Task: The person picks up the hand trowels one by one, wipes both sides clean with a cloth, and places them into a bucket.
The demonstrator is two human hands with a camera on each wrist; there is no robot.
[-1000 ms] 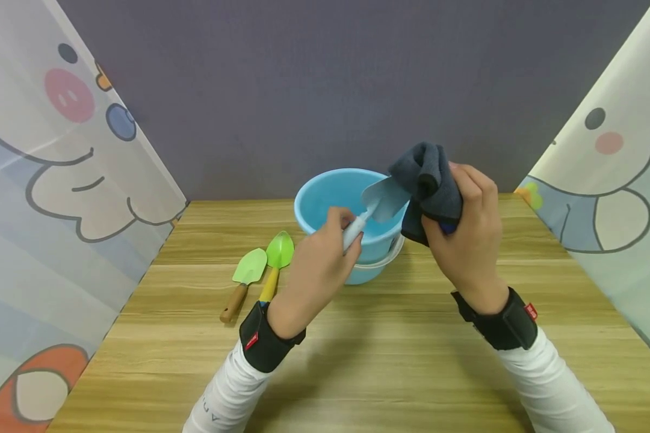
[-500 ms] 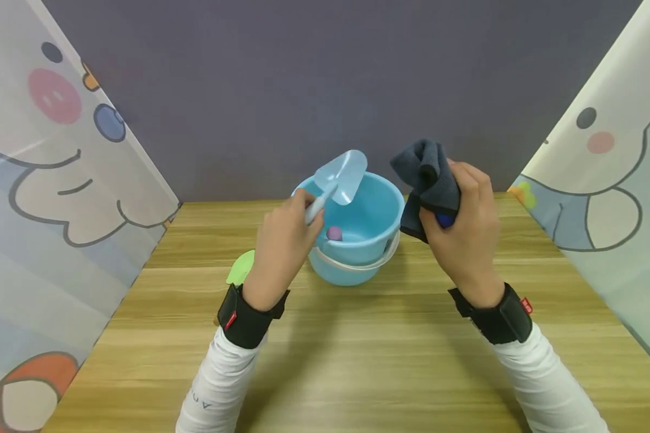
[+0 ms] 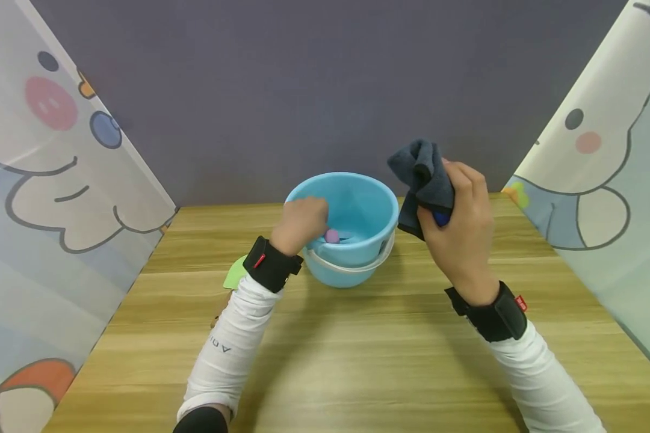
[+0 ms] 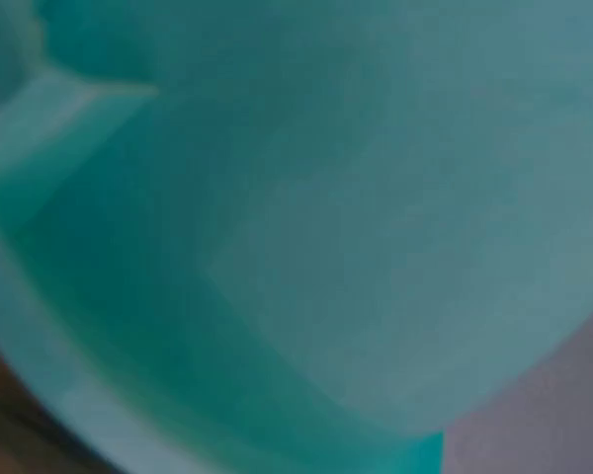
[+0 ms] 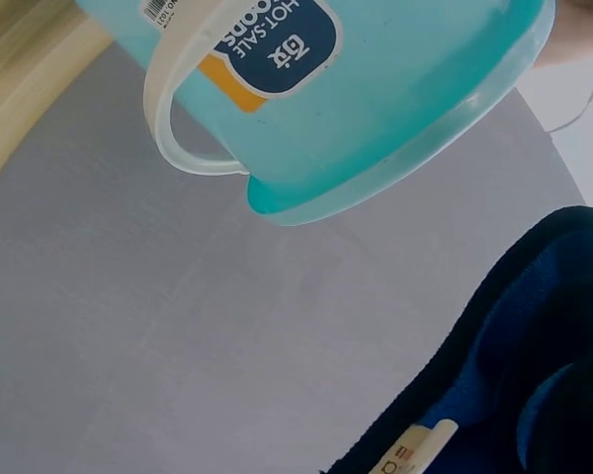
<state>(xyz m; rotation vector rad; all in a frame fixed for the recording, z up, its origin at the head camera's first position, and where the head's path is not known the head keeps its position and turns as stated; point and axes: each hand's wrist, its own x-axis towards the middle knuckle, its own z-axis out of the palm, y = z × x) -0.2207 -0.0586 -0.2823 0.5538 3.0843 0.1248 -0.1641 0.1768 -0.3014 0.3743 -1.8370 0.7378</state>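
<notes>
My left hand (image 3: 306,218) reaches over the left rim of a light blue bucket (image 3: 352,261), its fingers lowered inside and hidden. Beside them in the bucket shows a small purple round thing (image 3: 332,236). The pale blue trowel is largely out of sight; I cannot tell whether my fingers still hold it. Blurred blue plastic (image 4: 376,197) fills the left wrist view. Raised to the right of the bucket, my right hand (image 3: 466,231) grips a bunched dark grey cloth (image 3: 425,177). The cloth's blue side (image 5: 484,365) shows in the right wrist view.
A green trowel (image 3: 235,274) lies on the wooden table (image 3: 390,361), partly covered by my left forearm. The bucket's white handle (image 3: 352,268) hangs down in front. A grey panel (image 3: 325,90) stands behind, with cartoon-printed sheets on both sides.
My left hand moved the pale blue trowel left from the cloth, turned it over the bucket, then went down inside the rim. My right hand stays nearly in place with the cloth.
</notes>
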